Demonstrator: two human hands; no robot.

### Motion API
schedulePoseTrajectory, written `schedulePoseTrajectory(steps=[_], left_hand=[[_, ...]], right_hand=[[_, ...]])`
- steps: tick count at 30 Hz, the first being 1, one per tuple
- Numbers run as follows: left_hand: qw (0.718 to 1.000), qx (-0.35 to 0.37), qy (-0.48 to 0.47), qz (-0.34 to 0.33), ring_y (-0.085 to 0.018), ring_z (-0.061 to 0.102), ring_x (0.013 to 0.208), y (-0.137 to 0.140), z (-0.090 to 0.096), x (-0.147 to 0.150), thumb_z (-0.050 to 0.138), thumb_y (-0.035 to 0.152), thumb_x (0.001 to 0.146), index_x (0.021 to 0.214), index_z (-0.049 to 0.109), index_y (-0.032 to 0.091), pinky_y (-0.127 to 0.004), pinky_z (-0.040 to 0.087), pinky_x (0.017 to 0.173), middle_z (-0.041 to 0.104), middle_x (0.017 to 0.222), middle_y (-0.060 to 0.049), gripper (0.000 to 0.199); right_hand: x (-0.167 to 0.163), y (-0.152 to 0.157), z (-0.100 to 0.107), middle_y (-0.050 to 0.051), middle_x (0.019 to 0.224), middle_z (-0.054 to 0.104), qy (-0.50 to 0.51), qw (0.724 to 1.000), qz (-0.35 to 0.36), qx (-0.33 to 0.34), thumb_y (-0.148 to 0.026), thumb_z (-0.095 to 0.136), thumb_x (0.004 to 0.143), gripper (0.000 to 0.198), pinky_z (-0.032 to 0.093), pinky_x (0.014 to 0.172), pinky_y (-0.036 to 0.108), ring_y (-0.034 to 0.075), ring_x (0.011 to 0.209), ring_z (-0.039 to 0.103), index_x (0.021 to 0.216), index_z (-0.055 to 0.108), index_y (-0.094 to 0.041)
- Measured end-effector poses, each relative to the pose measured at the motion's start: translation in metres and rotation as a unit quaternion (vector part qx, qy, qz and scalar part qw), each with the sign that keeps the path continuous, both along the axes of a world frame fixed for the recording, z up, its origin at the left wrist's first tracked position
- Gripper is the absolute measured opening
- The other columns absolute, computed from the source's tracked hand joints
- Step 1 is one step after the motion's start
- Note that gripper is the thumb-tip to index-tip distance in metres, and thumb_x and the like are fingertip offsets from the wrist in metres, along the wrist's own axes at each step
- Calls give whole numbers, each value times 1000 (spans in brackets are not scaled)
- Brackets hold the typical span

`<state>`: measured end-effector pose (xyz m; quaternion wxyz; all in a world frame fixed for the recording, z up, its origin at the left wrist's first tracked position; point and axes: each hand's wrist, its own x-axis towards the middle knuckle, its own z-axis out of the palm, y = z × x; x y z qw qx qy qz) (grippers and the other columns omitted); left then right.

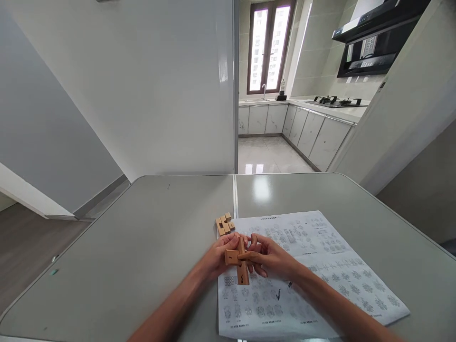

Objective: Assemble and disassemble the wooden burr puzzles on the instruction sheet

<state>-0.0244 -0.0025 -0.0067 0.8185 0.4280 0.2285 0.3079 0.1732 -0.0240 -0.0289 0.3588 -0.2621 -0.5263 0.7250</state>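
Between my two hands is a group of joined wooden puzzle pieces [242, 274], a long bar crossed by a shorter block with dark marks on their faces. My left hand [221, 254] is closed round the pieces from the left. My right hand [272, 256] grips them from the right, its index finger lying across the crossing point. Both hands are above a printed sheet [302, 270] covered in small line diagrams. Just beyond my left hand, several notched wooden pieces [224, 224] rest together at the sheet's upper left corner. Fingers hide part of the joint.
The grey table [142, 237] has a seam down its middle and rounded far corners. A small green bit [53, 272] lies near its left edge. Past the table, a doorway opens to a kitchen with a stove [337, 101] and a window [269, 47].
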Motion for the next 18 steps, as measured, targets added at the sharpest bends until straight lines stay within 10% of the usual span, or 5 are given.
schedulePoseTrajectory(steps=[6,12,18], left_hand=[[1000,2,1,-17,-22,68,73,1,0,-2,71,58,87,96,67,14,-37,57,69,62,91,-9,45],[1000,12,9,19,-20,67,86,-1,-2,-3,72,51,89,95,72,11,-35,61,70,50,136,-17,40],[1000,-13,-3,-14,-24,70,83,1,-5,-4,72,56,87,114,67,13,-39,60,71,62,113,-15,52]], right_hand=[[5,0,7,-2,70,72,5,999,44,3,-48,70,94,34,39,41,19,8,42,57,88,49,-22],[6,-1,-1,2,75,75,7,998,59,18,-43,68,97,29,39,40,18,8,43,58,87,52,-21],[5,0,2,3,75,75,12,996,87,2,-42,70,96,28,40,43,20,8,44,58,91,57,-18]])
